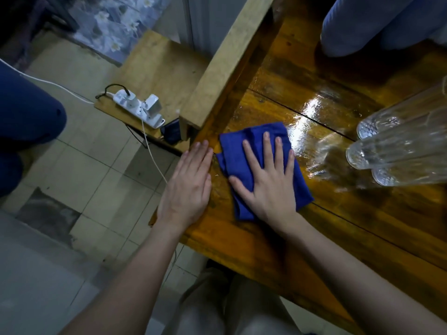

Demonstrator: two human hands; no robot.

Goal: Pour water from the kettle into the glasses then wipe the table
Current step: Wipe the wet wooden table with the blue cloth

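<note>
A folded blue cloth (238, 151) lies on the glossy wooden table (326, 226) near its left edge. My right hand (268, 182) presses flat on the cloth with its fingers spread. My left hand (188, 187) rests flat on the table's left edge, just beside the cloth, fingers straight and together. Three clear ribbed glasses (396, 151) stand at the right side of the table. No kettle is in view. The tabletop shines wet between the cloth and the glasses.
A raw wooden beam (225, 66) runs along the table's far left edge. Beyond it a low wooden shelf (154, 68) carries a white power strip (140, 108) with plugs and a cable. Another person's blue-clad knees show at top right (377, 22) and left (26, 112).
</note>
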